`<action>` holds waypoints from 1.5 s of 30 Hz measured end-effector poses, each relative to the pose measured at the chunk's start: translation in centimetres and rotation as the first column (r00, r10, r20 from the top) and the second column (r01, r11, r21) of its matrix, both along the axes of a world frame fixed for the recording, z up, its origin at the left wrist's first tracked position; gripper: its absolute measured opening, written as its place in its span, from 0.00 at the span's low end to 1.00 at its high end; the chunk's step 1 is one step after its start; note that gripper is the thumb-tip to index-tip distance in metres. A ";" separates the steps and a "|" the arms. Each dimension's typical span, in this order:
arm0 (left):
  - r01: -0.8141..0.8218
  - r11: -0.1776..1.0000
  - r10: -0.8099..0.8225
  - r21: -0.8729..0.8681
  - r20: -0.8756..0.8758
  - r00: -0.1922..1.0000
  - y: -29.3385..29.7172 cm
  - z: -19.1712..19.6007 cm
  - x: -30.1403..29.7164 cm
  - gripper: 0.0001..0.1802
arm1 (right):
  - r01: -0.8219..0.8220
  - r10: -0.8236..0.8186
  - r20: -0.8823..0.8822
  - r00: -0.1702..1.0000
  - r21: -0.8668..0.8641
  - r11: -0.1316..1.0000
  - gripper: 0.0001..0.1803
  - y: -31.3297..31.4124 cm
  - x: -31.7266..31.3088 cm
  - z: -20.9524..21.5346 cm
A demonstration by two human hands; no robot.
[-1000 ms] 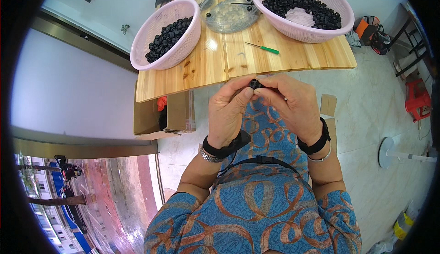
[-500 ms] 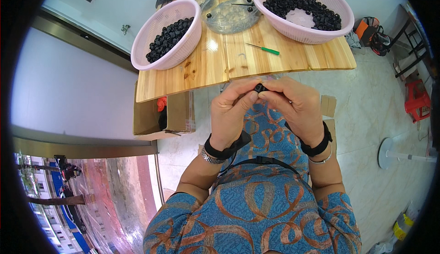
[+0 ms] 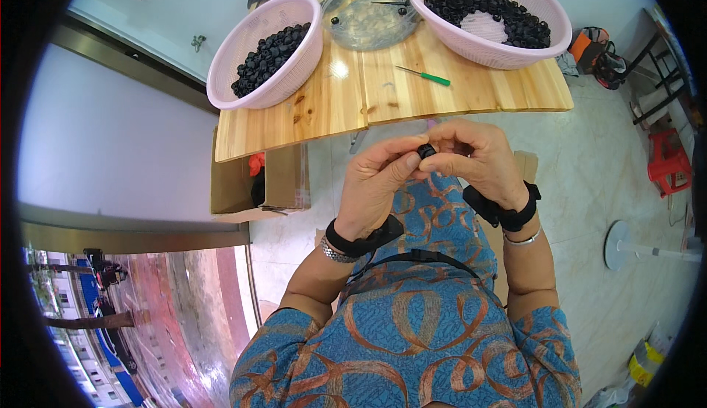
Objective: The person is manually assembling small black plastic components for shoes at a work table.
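Note:
A small round black plastic part (image 3: 426, 151) is pinched between my two hands, just off the table's near edge and above my lap. My left hand (image 3: 377, 180) grips it between thumb and fingertips. From the other side my right hand (image 3: 475, 159) closes its thumb and fingers on the same part. Several similar black parts fill a pink basket (image 3: 308, 69) at the left of the table. More of them lie in a second pink basket (image 3: 508, 56) at the right, round a bare patch of its bottom.
On the wooden table (image 3: 339, 106) lies a green-handled screwdriver (image 3: 434, 79). A clear plastic tray (image 3: 361, 32) with a few black parts and a dark thin tool stands between the baskets. Below the table sits a cardboard box (image 3: 287, 180). A red stool (image 3: 669, 161) is far right.
My right hand has turned and its fingers have curled more around the black part. Both hands still hold the part, which has shifted slightly right and nearer to me.

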State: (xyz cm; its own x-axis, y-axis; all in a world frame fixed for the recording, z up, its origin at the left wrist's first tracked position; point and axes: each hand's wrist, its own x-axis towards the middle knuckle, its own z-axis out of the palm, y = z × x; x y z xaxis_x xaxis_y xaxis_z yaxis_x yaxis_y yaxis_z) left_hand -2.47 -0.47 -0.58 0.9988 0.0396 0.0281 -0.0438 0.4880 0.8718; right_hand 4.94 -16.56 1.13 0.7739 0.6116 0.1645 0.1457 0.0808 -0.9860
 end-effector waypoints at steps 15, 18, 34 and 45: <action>0.142 0.986 -0.150 -0.091 -0.099 0.984 0.6 -0.6 0.4 0.14 | -0.015 0.109 0.592 0.799 -0.162 0.987 0.17 -0.1 2.3 -1.0; 0.100 0.995 -0.103 -0.026 -0.141 0.985 0.7 -0.1 0.4 0.14 | -0.021 0.164 0.610 0.775 -0.234 0.972 0.17 0.0 2.8 -0.6; 0.015 0.982 -0.026 -0.187 -0.058 0.998 1.8 -0.1 2.4 0.14 | 0.071 -0.016 0.456 0.890 -0.102 0.992 0.16 2.2 2.2 -0.5; -0.109 0.977 0.108 -0.182 -0.016 0.994 2.9 0.1 3.0 0.15 | 0.119 -0.141 0.257 0.956 0.100 0.988 0.11 5.7 1.6 -1.0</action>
State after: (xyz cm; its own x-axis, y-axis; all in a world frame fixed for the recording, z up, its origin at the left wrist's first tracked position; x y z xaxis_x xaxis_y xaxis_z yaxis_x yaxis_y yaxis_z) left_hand 0.56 2.42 -0.43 0.9884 0.1519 0.0039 -0.1001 0.6313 0.7690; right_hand 6.56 -10.85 0.12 0.7688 0.4842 0.4176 0.4127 0.1230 -0.9025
